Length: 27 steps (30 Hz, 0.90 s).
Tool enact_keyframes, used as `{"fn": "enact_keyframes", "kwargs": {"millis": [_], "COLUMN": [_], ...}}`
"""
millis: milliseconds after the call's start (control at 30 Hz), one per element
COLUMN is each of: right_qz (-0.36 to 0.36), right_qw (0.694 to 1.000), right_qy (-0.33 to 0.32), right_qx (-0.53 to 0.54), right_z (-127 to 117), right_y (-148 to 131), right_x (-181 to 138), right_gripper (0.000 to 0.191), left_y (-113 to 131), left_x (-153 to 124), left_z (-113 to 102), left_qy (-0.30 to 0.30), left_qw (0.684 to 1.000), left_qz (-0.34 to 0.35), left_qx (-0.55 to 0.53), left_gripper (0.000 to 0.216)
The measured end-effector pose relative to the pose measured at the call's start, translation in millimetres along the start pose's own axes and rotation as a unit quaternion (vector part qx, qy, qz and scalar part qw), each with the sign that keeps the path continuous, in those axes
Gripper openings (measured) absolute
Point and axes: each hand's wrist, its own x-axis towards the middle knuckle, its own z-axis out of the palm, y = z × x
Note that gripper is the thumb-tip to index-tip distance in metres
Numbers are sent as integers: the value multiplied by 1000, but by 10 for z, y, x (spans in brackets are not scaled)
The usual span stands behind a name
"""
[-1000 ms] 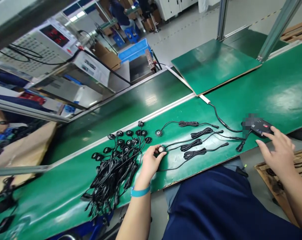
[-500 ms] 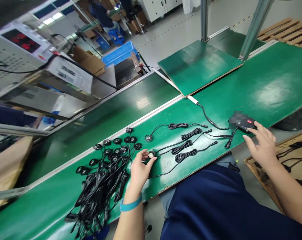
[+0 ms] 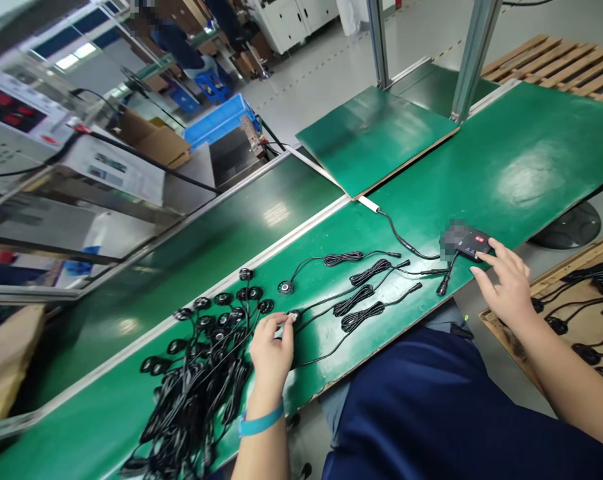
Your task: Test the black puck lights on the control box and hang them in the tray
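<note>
My left hand has its thumb and fingers pinched at the edge of a round black cable head with a pale centre. The fingers partly hide that head. My right hand is open, its fingers spread and fingertips at the near right edge of a black control box with a red mark on top. A short lead with a black connector hangs from the box. Between the hands lie several coiled black cables. Another round black head rests just beyond my left hand.
Left of my left hand, a large pile of black cables with round heads covers the green bench. A raised green board stands behind the control box. At the right, a wooden tray holds more cables. A person sits far back.
The whole view has shifted slightly. My left thumb and fingers have closed from around the round head into a pinch at its edge. My right hand stays at the control box.
</note>
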Motion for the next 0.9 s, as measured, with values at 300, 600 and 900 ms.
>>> {"fn": "enact_keyframes", "kwargs": {"millis": [300,600,900], "right_qz": [11,15,23], "right_qw": [1000,1000,999], "right_qy": [5,-1,32], "right_qx": [12,22,28], "right_z": [23,15,-24], "right_y": [-9,-3,-57], "right_x": [2,-5,12], "right_gripper": [30,29,32], "left_y": [33,-223,-407], "left_x": [73,745,763], "left_z": [-99,123,190], "left_qy": [13,-17,-68], "left_qw": [997,995,976], "left_qz": [-72,-60,-192], "left_qx": [18,73,-72], "left_gripper": [22,28,39]}}
